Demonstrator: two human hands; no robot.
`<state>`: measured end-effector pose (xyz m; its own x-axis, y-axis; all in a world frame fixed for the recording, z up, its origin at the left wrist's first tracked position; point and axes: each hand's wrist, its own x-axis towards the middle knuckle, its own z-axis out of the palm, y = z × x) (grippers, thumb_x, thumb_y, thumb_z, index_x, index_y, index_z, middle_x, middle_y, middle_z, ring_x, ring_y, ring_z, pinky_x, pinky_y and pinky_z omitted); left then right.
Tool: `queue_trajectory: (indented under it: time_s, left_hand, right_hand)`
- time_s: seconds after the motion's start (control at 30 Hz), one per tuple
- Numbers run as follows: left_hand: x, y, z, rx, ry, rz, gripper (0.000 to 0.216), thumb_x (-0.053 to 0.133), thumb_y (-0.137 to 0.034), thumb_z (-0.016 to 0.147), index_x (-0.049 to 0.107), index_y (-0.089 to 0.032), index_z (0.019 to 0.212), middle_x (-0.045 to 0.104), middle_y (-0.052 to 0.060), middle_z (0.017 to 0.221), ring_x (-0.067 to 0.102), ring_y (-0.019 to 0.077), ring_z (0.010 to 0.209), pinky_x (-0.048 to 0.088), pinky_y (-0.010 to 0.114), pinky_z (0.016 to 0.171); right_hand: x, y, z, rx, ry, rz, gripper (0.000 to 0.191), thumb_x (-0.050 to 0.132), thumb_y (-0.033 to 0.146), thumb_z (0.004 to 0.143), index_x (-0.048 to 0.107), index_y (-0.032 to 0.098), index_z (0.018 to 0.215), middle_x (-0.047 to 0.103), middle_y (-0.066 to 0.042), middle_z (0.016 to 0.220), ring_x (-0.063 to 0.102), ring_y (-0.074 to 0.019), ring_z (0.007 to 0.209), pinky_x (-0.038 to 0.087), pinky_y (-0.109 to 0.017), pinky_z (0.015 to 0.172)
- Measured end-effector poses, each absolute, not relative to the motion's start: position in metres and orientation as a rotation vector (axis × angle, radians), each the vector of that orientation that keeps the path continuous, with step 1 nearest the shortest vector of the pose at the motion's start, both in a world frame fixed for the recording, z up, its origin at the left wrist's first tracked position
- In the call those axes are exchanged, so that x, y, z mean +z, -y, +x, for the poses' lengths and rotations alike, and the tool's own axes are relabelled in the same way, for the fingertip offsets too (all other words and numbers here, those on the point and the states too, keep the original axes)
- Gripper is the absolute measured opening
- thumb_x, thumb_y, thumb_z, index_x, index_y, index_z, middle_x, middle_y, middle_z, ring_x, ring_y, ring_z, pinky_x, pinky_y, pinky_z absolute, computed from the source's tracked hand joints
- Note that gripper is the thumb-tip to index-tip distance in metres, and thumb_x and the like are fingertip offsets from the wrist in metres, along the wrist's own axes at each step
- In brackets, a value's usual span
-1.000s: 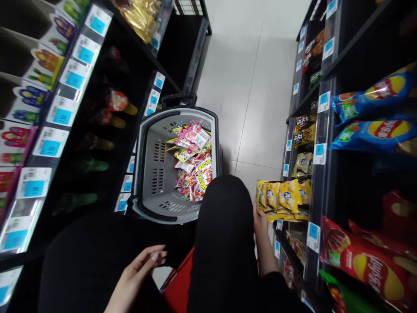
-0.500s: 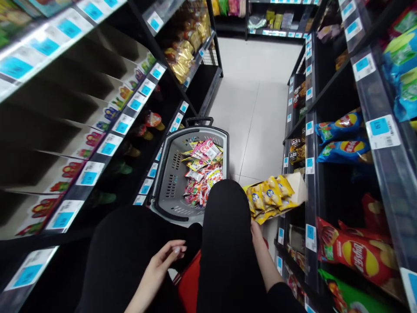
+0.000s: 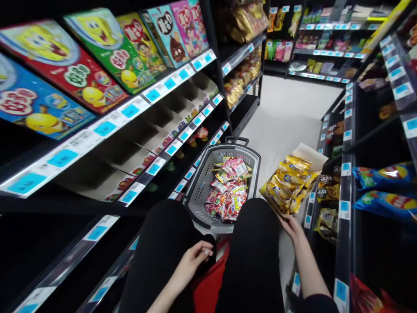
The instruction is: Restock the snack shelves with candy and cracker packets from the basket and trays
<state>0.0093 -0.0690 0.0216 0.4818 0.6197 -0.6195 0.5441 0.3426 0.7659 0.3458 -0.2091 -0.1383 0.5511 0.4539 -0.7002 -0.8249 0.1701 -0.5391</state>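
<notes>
I am crouched in a shop aisle with my black-clad knees in front of me. My right hand (image 3: 291, 225) grips the near end of an open carton of yellow snack packets (image 3: 291, 181), which is tilted and held out from the right-hand shelf. My left hand (image 3: 194, 260) rests on my left knee with the fingers loosely curled and nothing in it. Ahead on the floor stands a grey shopping basket (image 3: 203, 184) with a heap of pink and red candy packets (image 3: 228, 192) inside.
Black shelving lines both sides of the aisle. The left shelves (image 3: 137, 130) carry colourful boxes and blue price tags. Blue crisp bags (image 3: 384, 187) lie on the right shelves. A red object (image 3: 208, 289) sits between my legs. White tiled floor (image 3: 286, 117) runs ahead.
My right hand has pulled the carton of yellow packets off the right shelf and lifted it into the aisle. My view has tipped upward, and my left hand has settled on my knee.
</notes>
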Motion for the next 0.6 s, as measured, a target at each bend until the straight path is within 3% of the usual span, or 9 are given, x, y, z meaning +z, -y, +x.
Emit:
queue_trajectory:
  time_s: [0.13,0.3,0.47,0.6]
  left_hand:
    - [0.018,0.068,0.012,0.094,-1.119,1.321,0.028,0.063,-0.04,0.07,0.066,-0.015,0.082,0.067,0.004,0.073,0.057,0.0175,0.067,0.043,0.029,0.068]
    - [0.022,0.069,0.018,0.205,-1.06,1.19,0.025,0.068,-0.037,0.064,0.064,-0.015,0.076,0.065,0.002,0.067,0.055,0.0159,0.063,0.042,0.029,0.066]
    - [0.047,0.052,0.01,0.386,-1.022,1.093,0.039,0.07,-0.045,0.063,0.061,-0.016,0.088,0.066,0.004,0.077,0.057,0.015,0.065,0.045,0.029,0.068]
    - [0.079,0.019,-0.003,0.554,-0.984,1.035,0.052,0.063,-0.055,0.071,0.054,-0.017,0.105,0.065,0.008,0.094,0.058,0.0153,0.075,0.046,0.03,0.074]
  right_hand:
    - [-0.089,0.208,0.381,0.984,-0.417,-1.098,0.025,0.06,0.017,0.086,0.058,0.014,0.11,0.064,-0.007,0.107,0.065,-0.0188,0.089,0.057,-0.038,0.075]
    - [-0.011,0.225,0.399,0.971,-0.314,-1.167,0.057,0.063,-0.003,0.05,0.063,0.016,0.104,0.071,-0.009,0.1,0.069,-0.027,0.09,0.057,-0.048,0.083]
    - [0.054,0.254,0.389,1.005,-0.27,-1.286,0.051,0.072,0.007,0.038,0.069,0.02,0.088,0.071,-0.016,0.101,0.068,-0.0354,0.093,0.052,-0.05,0.088]
    - [0.083,0.269,0.355,1.177,-0.085,-1.386,0.036,0.077,0.017,0.037,0.072,0.027,0.072,0.073,-0.015,0.093,0.068,-0.035,0.091,0.053,-0.047,0.088]
